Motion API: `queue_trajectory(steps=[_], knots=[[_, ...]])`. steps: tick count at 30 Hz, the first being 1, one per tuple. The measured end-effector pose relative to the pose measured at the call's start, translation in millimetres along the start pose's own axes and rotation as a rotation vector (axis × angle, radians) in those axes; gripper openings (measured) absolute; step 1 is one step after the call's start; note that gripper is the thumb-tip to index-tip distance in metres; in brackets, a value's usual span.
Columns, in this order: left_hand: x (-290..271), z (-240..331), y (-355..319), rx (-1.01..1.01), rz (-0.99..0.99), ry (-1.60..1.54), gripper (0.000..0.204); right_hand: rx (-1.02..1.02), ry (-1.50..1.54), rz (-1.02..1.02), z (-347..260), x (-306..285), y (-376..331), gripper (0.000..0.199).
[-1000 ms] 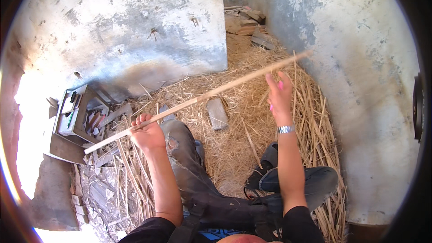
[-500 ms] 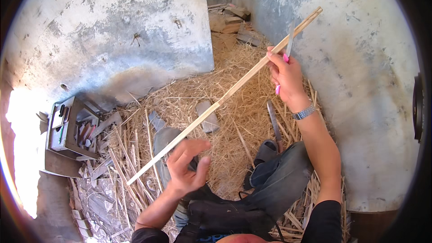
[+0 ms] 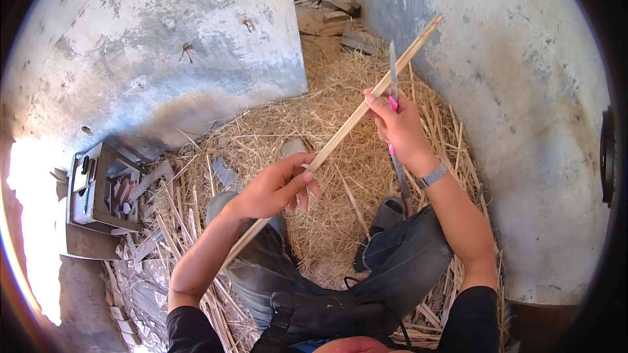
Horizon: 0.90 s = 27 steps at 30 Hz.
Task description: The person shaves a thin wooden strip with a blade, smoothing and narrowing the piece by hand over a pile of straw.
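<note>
Nearest the camera: person seated, dark trousers (image 3: 392, 268) and black sleeves at the lower edge, knees bent, a dark sandal (image 3: 386, 212) on the straw between the legs. Left hand (image 3: 271, 189) is closed around a long thin bamboo strip (image 3: 340, 137), gripping its lower part; the strip's low end passes under the left forearm near the knee. From there the strip runs diagonally up and right, and its far end (image 3: 435, 21) sits in front of the right-hand wall. Right hand (image 3: 399, 127) is clenched on the upper half of the strip and also holds a knife (image 3: 392, 72) with a pink handle; the blade points up, lying just beside the strip and touching or nearly touching it, exact contact not resolvable. A metal watch band (image 3: 432, 175) is on the right wrist. Floor under everything is covered in loose straw (image 3: 327, 222), with split cane offcuts scattered lower left. A small flat grey stone (image 3: 292, 148) lies on the straw just beyond the left hand. Left of the legs, against the wall, a small open box (image 3: 98, 189) holds assorted tools; contents too small to tell. Further out, rough concrete walls (image 3: 163, 46) close in left and right, forming a narrow corner. At the far end of the corner, a pile of wood scraps (image 3: 340, 19) rests on the straw.
</note>
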<state>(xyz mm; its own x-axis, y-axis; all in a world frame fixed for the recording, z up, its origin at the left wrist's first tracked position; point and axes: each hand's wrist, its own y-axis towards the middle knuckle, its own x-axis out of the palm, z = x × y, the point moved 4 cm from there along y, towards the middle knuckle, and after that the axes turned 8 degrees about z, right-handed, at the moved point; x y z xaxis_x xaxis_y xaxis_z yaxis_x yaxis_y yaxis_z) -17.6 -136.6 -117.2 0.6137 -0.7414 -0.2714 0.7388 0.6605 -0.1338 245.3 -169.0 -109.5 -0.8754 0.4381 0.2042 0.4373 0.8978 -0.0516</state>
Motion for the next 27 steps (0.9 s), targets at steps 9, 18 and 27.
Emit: queue_trajectory(steps=[9,18,27], knots=[[21.2,-20.1,27.4,-0.057,-0.1,-0.468,0.036,-0.493,-0.532,0.058,1.3,-8.0,-8.4,0.026],[25.6,-31.2,31.8,-0.06,0.032,-0.756,0.03,-0.702,-1.029,-0.158,25.1,38.2,-57.0,0.046],[22.6,-48.0,22.2,-0.078,0.041,-0.614,0.031,-0.794,-1.177,-0.258,48.0,42.6,-52.5,0.046]])
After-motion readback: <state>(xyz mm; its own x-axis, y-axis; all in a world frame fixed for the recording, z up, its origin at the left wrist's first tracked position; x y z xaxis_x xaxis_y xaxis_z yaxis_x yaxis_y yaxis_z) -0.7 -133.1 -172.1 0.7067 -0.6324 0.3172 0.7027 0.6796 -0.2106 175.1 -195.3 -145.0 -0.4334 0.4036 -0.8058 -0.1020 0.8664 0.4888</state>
